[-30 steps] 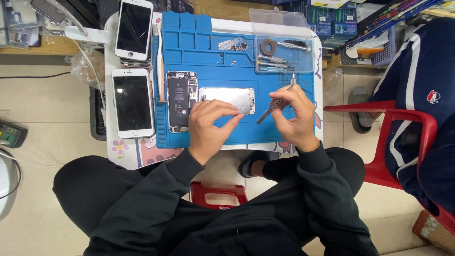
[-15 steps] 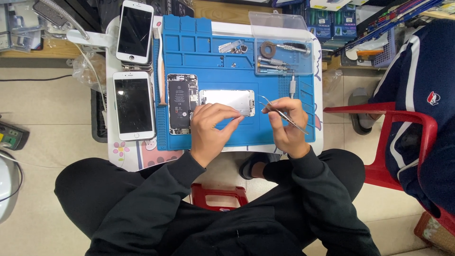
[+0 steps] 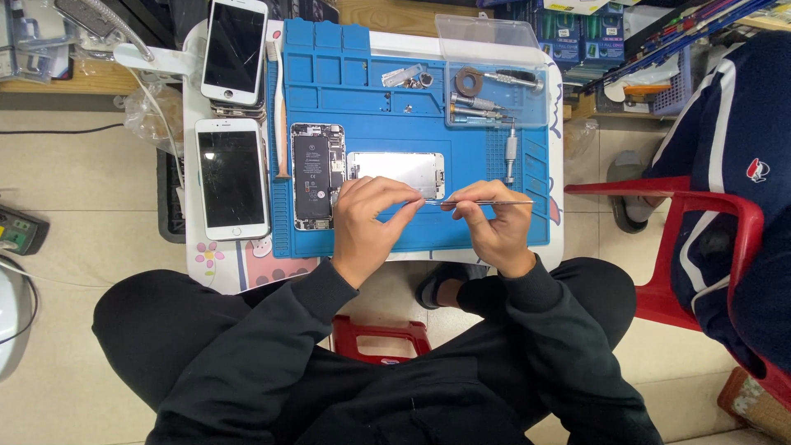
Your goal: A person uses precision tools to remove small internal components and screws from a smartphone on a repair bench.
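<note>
Presently, both hands work at the near edge of the blue repair mat point(image 3: 387, 99), just below a silver phone screen assembly point(image 3: 397, 170) lying face down near the mat's middle. Right hand point(image 3: 493, 221) pinches a pair of thin metal tweezers point(image 3: 486, 202), held level, their tips directed left. Left hand point(image 3: 372, 216) has thumb and forefinger drawn together at the tweezer tips; whatever is held there is too small to tell. An opened phone body point(image 3: 316, 175), battery exposed, lies just beside the assembly toward the mat's left edge. Two white phones point(image 3: 231, 178) lie on the table off the mat's left edge. A clear tray point(image 3: 494, 33) at the mat's far right corner holds screwdrivers point(image 3: 475, 103). A red chair point(image 3: 700, 247) stands to the right.
</note>
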